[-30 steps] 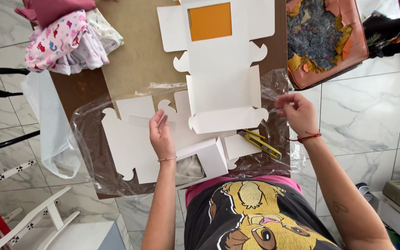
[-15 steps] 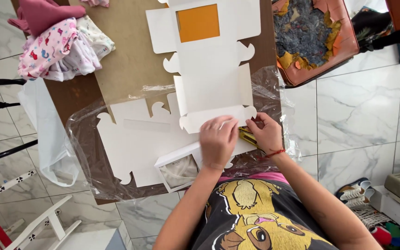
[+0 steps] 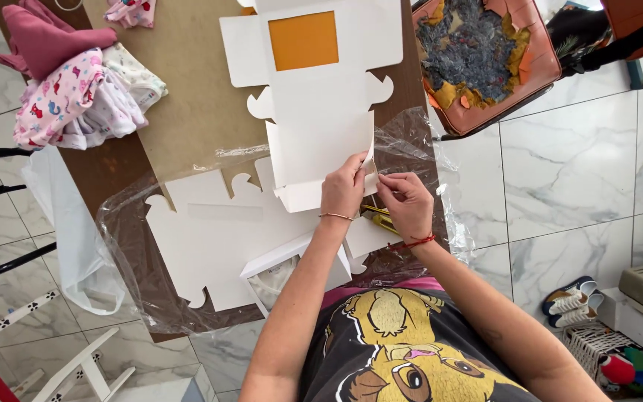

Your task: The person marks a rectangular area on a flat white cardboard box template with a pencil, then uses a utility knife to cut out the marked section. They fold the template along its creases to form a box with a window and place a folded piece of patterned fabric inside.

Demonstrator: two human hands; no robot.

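Pinching the side flap of the flat white box blank (image 3: 321,126), your left hand (image 3: 344,190) and right hand (image 3: 403,199) both clamp fingertips on it, above the yellow-handled tool (image 3: 376,216).

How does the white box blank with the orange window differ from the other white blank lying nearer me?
The windowed blank shows an orange panel and has side flaps folded up; both hands work its corner. The nearer blank lies flat on clear plastic, plain white, untouched. Both are white die-cut card with scalloped tabs.
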